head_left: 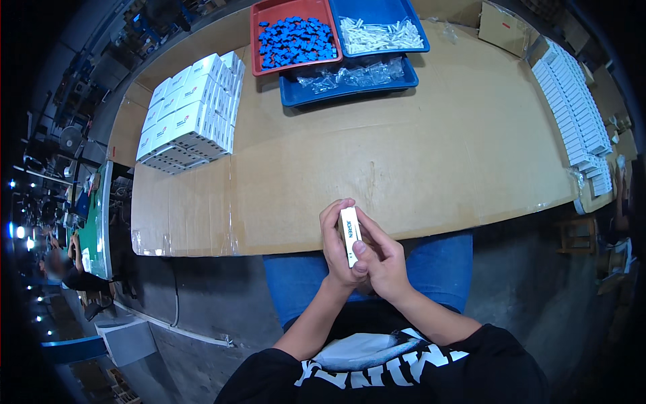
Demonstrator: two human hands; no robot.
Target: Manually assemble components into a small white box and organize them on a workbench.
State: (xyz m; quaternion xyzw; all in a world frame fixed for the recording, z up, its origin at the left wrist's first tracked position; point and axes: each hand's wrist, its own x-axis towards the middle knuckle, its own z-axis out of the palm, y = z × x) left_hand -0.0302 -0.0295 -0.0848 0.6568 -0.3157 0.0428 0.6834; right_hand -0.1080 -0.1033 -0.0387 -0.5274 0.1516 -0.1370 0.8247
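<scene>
A small white box with dark print stands between my two hands, just over the table's near edge. My left hand wraps round its left side, fingers closed. From the other side my right hand grips it, with the thumb pressed on its lower face. Part of the box is hidden behind the fingers. Both hands are apart from the trays and stacks.
The cardboard-covered table bears a stack of white boxes at left and rows of white boxes at right. Far back are a red tray of blue pieces, a blue tray of white pieces, and a lower blue tray with clear plastic.
</scene>
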